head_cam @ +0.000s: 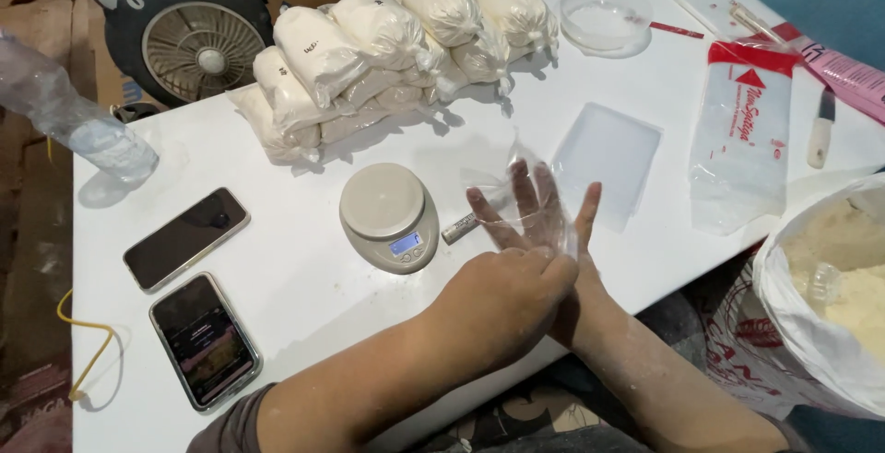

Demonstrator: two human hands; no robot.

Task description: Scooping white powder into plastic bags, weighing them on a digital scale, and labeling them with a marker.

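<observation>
The clear bag (516,190) is held above the white table (304,278), just right of the scale (389,216). The right hand (535,218) is inside the bag with fingers spread and straight, stretching the film open; it grips nothing. The left hand (502,301) lies across the right wrist, closed over the bag's lower edge; the exact grip there cannot be seen.

A small cylindrical item (459,227) lies between the scale and the bag. A stack of flat clear bags (608,153) lies just beyond the fingertips. Right of it lies a plastic pack with red print (742,144), then a knife (820,130). A sack of pale flour (839,287) stands at the right table edge.

Tied bags of flour (396,47) are piled at the far side, with a clear bowl (604,15) beside them. Two phones (184,236) (205,338) lie at the left. A fan (184,34) stands behind the far left corner.
</observation>
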